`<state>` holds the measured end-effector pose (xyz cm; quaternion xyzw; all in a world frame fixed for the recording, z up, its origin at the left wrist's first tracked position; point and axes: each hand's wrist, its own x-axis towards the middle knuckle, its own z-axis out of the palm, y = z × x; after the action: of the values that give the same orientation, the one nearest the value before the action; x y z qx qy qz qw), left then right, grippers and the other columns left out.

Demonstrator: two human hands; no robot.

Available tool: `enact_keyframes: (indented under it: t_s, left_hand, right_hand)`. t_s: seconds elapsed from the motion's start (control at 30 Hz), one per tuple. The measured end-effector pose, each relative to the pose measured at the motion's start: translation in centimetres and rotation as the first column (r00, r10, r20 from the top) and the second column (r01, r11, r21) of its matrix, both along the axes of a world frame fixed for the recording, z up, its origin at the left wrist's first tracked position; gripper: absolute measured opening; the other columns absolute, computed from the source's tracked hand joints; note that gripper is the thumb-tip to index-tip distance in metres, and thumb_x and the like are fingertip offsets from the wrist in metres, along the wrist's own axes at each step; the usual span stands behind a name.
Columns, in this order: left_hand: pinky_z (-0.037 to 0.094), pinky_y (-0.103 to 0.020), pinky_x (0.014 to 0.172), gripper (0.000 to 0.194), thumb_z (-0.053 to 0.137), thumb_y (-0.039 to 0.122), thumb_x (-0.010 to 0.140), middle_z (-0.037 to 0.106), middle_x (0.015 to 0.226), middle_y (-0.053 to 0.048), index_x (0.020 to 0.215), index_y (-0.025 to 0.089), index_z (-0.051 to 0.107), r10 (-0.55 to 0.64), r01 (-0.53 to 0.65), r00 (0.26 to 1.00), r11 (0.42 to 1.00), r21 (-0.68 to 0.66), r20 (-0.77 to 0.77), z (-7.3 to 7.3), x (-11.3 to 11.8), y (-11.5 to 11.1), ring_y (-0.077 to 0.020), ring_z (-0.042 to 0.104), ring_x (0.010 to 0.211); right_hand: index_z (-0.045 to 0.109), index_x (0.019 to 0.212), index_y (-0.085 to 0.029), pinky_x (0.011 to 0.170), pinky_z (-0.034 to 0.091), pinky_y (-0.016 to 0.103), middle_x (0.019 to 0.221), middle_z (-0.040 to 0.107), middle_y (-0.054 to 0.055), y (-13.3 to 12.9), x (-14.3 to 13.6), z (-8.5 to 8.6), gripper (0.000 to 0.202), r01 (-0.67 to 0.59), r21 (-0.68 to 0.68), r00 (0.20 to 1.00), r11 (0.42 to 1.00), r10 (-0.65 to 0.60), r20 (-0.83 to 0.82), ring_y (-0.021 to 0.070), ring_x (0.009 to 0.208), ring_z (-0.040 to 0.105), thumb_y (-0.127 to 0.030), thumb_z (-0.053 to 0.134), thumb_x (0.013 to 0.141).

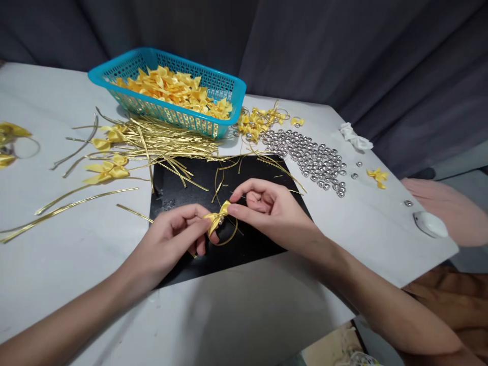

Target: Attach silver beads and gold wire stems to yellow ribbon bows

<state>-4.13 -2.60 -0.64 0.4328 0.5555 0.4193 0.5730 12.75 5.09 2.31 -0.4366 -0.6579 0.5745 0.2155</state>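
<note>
Between my two hands is a small yellow ribbon bow (220, 216) with a silver bead at its middle and a loop of gold tie hanging below it. The fingertips of my left hand (183, 231) pinch the bow's left end. My right hand (267, 208) pinches the upper right end between thumb and forefinger. Both hands are above a black mat (244, 173) strewn with a few gold ties. Just behind the mat lies a heap of gold twist ties (171, 140).
A blue basket (244, 96) full of yellow bows stands at the back. To its right are beaded bows (253, 122) and many silver beads (318, 160). A white computer mouse (430, 223) sits near the right edge, white ribbon (355, 137) farther back. Loose yellow bows (109, 170) lie at left.
</note>
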Motion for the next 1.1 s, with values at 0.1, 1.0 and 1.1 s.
enact_keyframes:
  t_s: [0.1,1.0,1.1]
  left_hand:
    - [0.038,-0.013,0.046,0.023,0.060,0.035,0.079,0.066,0.057,0.002,0.064,0.018,0.064,0.000,0.000,1.000,1.000,0.003,-0.007,0.1,0.1,0.1,-0.0063,0.050,0.047]
    - [0.042,-0.017,0.054,0.017,0.063,0.032,0.081,0.062,0.060,0.003,0.071,0.020,0.069,0.039,-0.036,0.999,0.995,0.096,-0.029,-0.5,-0.4,-0.5,-0.0099,0.055,0.058]
    - [0.041,-0.016,0.054,0.018,0.062,0.031,0.084,0.060,0.060,0.004,0.071,0.020,0.069,0.034,-0.028,0.998,0.990,0.138,-0.046,-0.7,-0.4,-0.6,-0.0099,0.054,0.058]
  right_hand:
    - [0.057,0.071,-0.015,0.041,0.017,0.020,0.054,0.032,-0.008,0.2,0.4,0.6,0.020,-0.010,-0.056,0.997,0.998,0.006,-0.080,0.0035,0.045,0.024,-0.031,0.066,0.080]
    - [0.056,0.079,-0.016,0.040,0.034,0.018,0.060,0.056,-0.005,-3.6,-0.9,-1.1,0.013,0.017,-0.080,0.992,0.997,-0.027,-0.120,0.0036,0.042,0.041,-0.028,0.060,0.083]
    - [0.055,0.076,-0.017,0.044,0.033,0.019,0.056,0.051,-0.006,-3.8,-1.0,-1.1,0.013,0.023,-0.064,0.996,0.998,-0.028,-0.083,0.0049,0.045,0.042,-0.027,0.060,0.082]
